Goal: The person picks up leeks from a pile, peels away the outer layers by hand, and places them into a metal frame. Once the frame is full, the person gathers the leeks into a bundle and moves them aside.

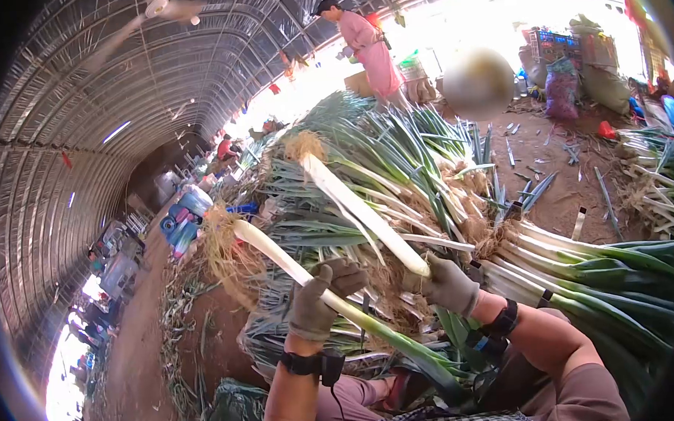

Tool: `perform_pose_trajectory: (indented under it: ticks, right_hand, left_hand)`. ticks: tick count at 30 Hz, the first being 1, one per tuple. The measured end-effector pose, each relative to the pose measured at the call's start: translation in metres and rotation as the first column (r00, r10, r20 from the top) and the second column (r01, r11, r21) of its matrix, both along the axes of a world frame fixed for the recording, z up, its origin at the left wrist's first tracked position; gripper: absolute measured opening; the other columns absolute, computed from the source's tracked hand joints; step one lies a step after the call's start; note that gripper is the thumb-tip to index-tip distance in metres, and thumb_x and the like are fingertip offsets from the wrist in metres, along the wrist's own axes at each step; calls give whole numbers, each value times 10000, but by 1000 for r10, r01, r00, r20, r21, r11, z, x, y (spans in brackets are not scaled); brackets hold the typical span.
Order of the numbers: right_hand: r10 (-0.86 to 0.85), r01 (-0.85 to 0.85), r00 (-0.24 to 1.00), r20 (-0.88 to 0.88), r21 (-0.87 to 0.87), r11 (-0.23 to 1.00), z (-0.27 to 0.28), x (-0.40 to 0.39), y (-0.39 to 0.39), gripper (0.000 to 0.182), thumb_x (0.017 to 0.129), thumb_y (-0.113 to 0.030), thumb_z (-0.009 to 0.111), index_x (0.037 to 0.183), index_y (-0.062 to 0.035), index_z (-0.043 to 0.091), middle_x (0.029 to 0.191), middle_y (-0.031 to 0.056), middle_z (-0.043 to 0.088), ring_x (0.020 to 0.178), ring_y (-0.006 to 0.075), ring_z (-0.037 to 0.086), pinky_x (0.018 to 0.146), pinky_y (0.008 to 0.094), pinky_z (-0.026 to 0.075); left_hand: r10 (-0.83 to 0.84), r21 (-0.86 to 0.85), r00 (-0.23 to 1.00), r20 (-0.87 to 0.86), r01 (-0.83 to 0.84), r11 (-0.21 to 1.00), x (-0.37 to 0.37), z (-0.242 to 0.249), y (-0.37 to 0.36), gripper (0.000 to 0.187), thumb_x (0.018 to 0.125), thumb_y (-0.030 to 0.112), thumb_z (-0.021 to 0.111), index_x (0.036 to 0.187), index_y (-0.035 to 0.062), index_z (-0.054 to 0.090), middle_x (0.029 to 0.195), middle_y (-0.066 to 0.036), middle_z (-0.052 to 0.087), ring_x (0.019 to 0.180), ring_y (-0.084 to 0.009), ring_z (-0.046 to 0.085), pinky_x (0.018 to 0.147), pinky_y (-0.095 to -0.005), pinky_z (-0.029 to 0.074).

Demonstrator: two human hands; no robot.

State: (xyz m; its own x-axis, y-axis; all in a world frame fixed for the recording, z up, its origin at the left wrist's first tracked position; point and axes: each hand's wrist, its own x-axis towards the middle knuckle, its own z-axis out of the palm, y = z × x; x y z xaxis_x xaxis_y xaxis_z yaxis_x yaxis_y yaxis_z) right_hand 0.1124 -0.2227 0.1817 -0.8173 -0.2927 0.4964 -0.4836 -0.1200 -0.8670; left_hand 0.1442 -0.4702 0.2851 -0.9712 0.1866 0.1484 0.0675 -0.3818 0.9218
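Observation:
My left hand, in a grey glove, grips a long leek around its stalk. Its root tuft points up and left, and its green leaves run down past my lap. My right hand, gloved too, closes around the lower part of a second leek, whose white stalk slants up to a rooty end. A loose strip of outer skin hangs along this stalk. Beside my right hand lies a pile of pale-stalked leeks with dark tape-like bands near it. Behind both hands spreads a large heap of leeks with leaves on.
A person in pink stands beyond the heap. Filled sacks and a blue crate stand at the back right. More leeks lie at the right edge. Leaf scraps litter the dirt floor. Another person sits farther back.

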Motion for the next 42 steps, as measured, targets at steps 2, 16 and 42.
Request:
perform_pose_trajectory:
  ticks: [2,16,42]
  right_hand:
    - [-197,203,979,-50,240,949,21,11,-1,295,887,-139,673,1098,18,538,943,163,688,890,236,693,761,369,539]
    - [-291,299,952,-91,455,839,43,31,-27,465,868,-445,689,882,-6,533,703,239,622,707,432,646,624,489,493]
    - [-72,115,992,-103,508,854,8,35,-50,501,639,-251,798,1036,-23,595,825,205,676,785,378,684,697,446,540]
  left_hand:
    - [-76,-21,996,-36,76,997,-7,-14,0,518,933,361,631,1231,-53,540,1116,-221,656,1058,-381,652,960,-531,522]
    - [-5,-10,951,-308,2,1000,7,4,38,827,895,543,633,1441,-19,371,1334,-183,535,1217,-296,547,989,-412,469]
    - [321,-47,877,-358,-360,932,-10,0,-50,528,955,502,541,1231,52,566,1027,-103,656,925,-212,636,785,-364,534]
